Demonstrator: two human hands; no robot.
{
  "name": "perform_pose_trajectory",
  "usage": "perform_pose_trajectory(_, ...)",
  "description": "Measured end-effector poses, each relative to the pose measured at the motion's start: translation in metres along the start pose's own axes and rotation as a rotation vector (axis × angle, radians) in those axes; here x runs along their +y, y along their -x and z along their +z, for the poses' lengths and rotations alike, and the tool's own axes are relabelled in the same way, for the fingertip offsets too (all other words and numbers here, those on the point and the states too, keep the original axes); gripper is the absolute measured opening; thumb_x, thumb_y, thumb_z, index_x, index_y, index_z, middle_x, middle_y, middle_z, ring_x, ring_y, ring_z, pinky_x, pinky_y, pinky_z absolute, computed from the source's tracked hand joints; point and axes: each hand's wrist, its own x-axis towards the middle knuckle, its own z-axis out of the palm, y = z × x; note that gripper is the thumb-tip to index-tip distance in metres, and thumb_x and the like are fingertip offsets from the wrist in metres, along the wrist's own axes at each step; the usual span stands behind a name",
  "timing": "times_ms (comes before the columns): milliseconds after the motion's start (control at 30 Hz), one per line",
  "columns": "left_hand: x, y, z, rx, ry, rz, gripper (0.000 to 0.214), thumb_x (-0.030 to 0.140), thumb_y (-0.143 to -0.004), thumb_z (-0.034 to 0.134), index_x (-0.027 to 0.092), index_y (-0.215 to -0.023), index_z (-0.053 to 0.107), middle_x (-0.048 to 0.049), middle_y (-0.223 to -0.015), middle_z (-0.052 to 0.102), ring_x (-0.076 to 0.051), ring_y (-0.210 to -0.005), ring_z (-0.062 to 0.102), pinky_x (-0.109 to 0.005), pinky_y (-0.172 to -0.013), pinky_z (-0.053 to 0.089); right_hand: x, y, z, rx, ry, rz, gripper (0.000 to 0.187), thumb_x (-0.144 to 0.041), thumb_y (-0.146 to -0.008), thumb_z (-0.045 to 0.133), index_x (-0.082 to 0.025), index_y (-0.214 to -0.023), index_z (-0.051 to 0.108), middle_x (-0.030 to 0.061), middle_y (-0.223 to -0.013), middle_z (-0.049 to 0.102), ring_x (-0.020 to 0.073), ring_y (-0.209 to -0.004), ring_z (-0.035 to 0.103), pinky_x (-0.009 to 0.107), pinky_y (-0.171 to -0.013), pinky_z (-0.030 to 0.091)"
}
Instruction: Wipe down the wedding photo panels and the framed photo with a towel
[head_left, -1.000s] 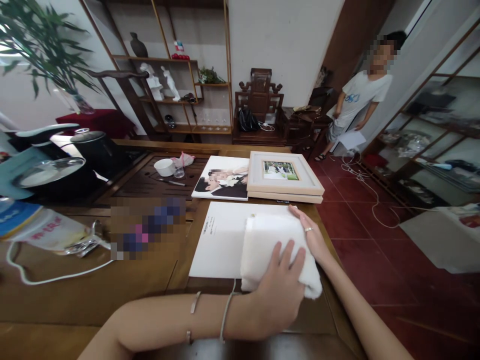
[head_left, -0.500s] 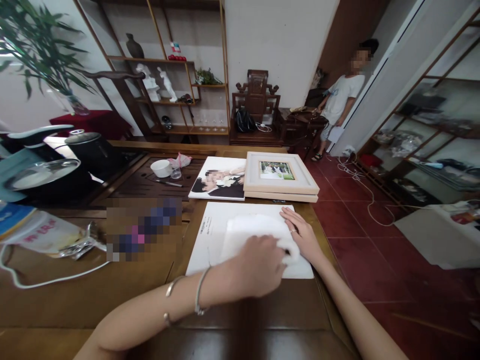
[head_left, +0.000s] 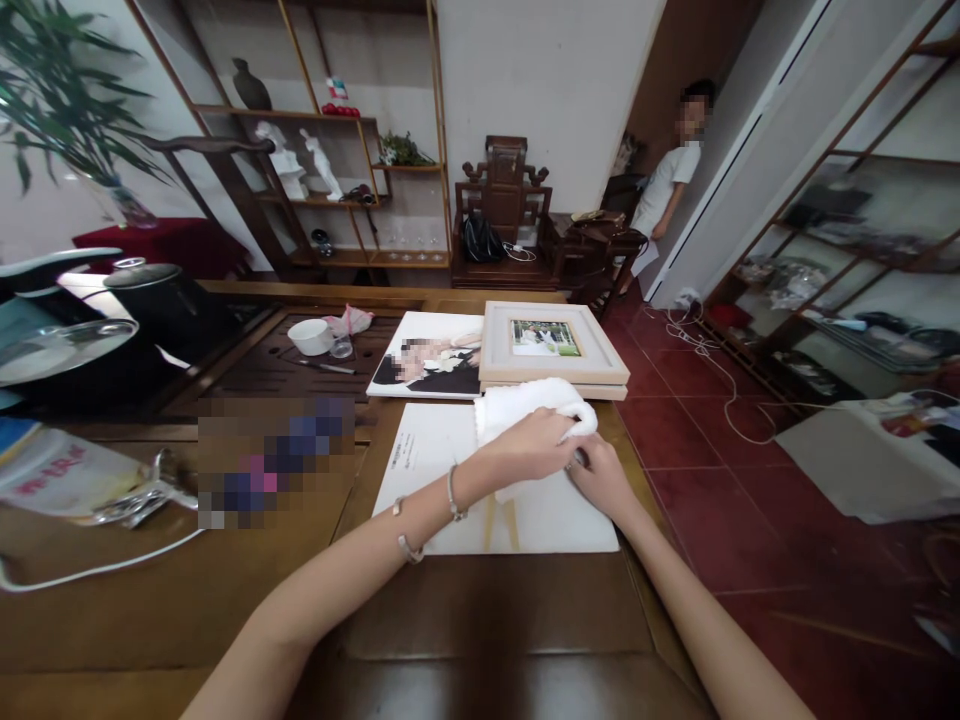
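Observation:
A white towel (head_left: 525, 405) is bunched over the far right part of a white panel (head_left: 431, 500). My left hand (head_left: 534, 447) grips the towel, its arm reaching across from the left. Close against it, my right hand (head_left: 604, 480) has its fingers curled at the towel's lower right end, over the panel's right side. The panel lies flat on the brown table and bears small dark print at its left and two tan stripes near its front edge. Part of the panel is hidden under the towel and my hands.
Behind the panel lie a photo print (head_left: 427, 355) and stacked light wooden frames (head_left: 600, 365). A white bowl (head_left: 311, 336) stands on a dark tea tray, with pots (head_left: 142, 290) and a printed bag (head_left: 75, 475) at left. A person (head_left: 667, 190) stands by the doorway.
The towel has been drawn up off the panel's middle toward its far right, baring the tan stripes. My left hand moved away from me; my right hand went from lying flat to curled beside it.

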Motion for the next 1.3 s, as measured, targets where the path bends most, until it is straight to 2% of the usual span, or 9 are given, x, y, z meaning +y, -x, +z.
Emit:
perform_pose_trajectory(100, 0.002, 0.014, 0.015, 0.039, -0.152, 0.018, 0.032, 0.019, -0.093, 0.031, 0.011, -0.089, 0.062, -0.0133, -0.09, 0.065, -0.027, -0.099, 0.057, -0.039, -0.084, 0.044, -0.001, -0.001, -0.001, -0.01, -0.022, -0.02, 0.034, -0.007, -0.072, 0.047, -0.02, -0.098, 0.064, 0.0084, -0.111, 0.064, 0.0241, -0.108, 0.056, 0.038, -0.091, 0.045)
perform_pose_trajectory(200, 0.006, 0.034, 0.029, 0.134, -0.305, -0.029, 0.029, 0.019, -0.092, 0.035, 0.01, -0.1, 0.061, -0.0184, -0.113, 0.06, -0.029, -0.119, 0.047, -0.043, -0.094, 0.04, -0.003, -0.002, -0.002, -0.046, -0.059, -0.067, 0.043, -0.005, -0.071, 0.046, -0.022, -0.106, 0.064, 0.0063, -0.121, 0.06, 0.0235, -0.12, 0.049, 0.039, -0.099, 0.04)
perform_pose_trajectory(333, 0.014, 0.061, 0.037, 0.15, -0.45, -0.045, 0.023, 0.02, -0.088, 0.045, 0.014, -0.1, 0.065, -0.0185, -0.129, 0.052, -0.029, -0.123, 0.046, -0.045, -0.096, 0.038, -0.001, -0.003, -0.003, -0.07, -0.056, -0.076, 0.049, -0.007, -0.073, 0.046, -0.024, -0.117, 0.061, 0.0049, -0.128, 0.056, 0.0234, -0.129, 0.039, 0.043, -0.106, 0.033)
perform_pose_trajectory(500, 0.059, 0.101, 0.048, 0.152, -0.658, -0.016, 0.025, 0.026, -0.085, 0.052, 0.012, -0.094, 0.07, -0.0202, -0.122, 0.058, -0.037, -0.115, 0.052, -0.052, -0.091, 0.04, 0.0, -0.002, -0.001, -0.065, -0.036, -0.004, 0.046, -0.011, -0.078, 0.046, -0.023, -0.121, 0.059, 0.0066, -0.132, 0.054, 0.0229, -0.129, 0.04, 0.046, -0.108, 0.032)
perform_pose_trajectory(633, 0.092, 0.123, 0.056, 0.217, -0.64, 0.047, 0.033, 0.037, -0.085, 0.052, 0.011, -0.088, 0.073, -0.0187, -0.111, 0.065, -0.034, -0.104, 0.06, -0.045, -0.085, 0.045, 0.0, -0.001, 0.001, -0.036, -0.042, 0.03, 0.037, -0.023, -0.084, 0.05, -0.024, -0.12, 0.06, 0.0068, -0.131, 0.054, 0.0239, -0.128, 0.042, 0.049, -0.107, 0.033)
perform_pose_trajectory(800, 0.069, 0.107, 0.028, 0.328, -0.555, -0.058, 0.02, 0.017, -0.083, 0.051, 0.016, -0.087, 0.071, -0.0108, -0.127, 0.057, -0.025, -0.112, 0.057, -0.034, -0.088, 0.047, 0.0, -0.001, 0.001, -0.043, -0.054, 0.011, 0.037, -0.023, -0.085, 0.048, -0.024, -0.121, 0.059, 0.0061, -0.131, 0.054, 0.0233, -0.128, 0.042, 0.048, -0.108, 0.033)
perform_pose_trajectory(933, 0.035, 0.088, 0.015, 0.407, -0.554, -0.147, 0.028, 0.009, -0.084, 0.044, 0.014, -0.097, 0.068, -0.0099, -0.133, 0.052, -0.025, -0.121, 0.049, -0.037, -0.094, 0.045, 0.0, 0.0, 0.002, -0.026, -0.038, -0.004, 0.037, -0.023, -0.085, 0.049, -0.021, -0.121, 0.059, 0.0079, -0.131, 0.054, 0.0227, -0.128, 0.042, 0.046, -0.108, 0.033)
perform_pose_trajectory(1133, 0.012, 0.067, 0.043, 0.177, -0.506, -0.059, 0.018, 0.017, -0.084, 0.054, 0.012, -0.082, 0.072, -0.016, -0.135, 0.048, -0.031, -0.127, 0.042, -0.041, -0.1, 0.04, -0.001, -0.001, 0.003, -0.016, -0.01, 0.019, 0.037, -0.023, -0.085, 0.049, -0.021, -0.121, 0.059, 0.0069, -0.13, 0.055, 0.0227, -0.127, 0.043, 0.046, -0.108, 0.033)
perform_pose_trajectory(1300, 0.024, 0.064, 0.044, 0.089, -0.536, -0.117, 0.02, 0.017, -0.086, 0.053, 0.011, -0.087, 0.072, -0.0185, -0.135, 0.047, -0.032, -0.127, 0.041, -0.044, -0.101, 0.04, -0.002, -0.001, 0.002, -0.014, -0.025, 0.017, 0.037, -0.023, -0.085, 0.049, -0.024, -0.12, 0.059, 0.0059, -0.13, 0.055, 0.023, -0.127, 0.044, 0.048, -0.108, 0.033)
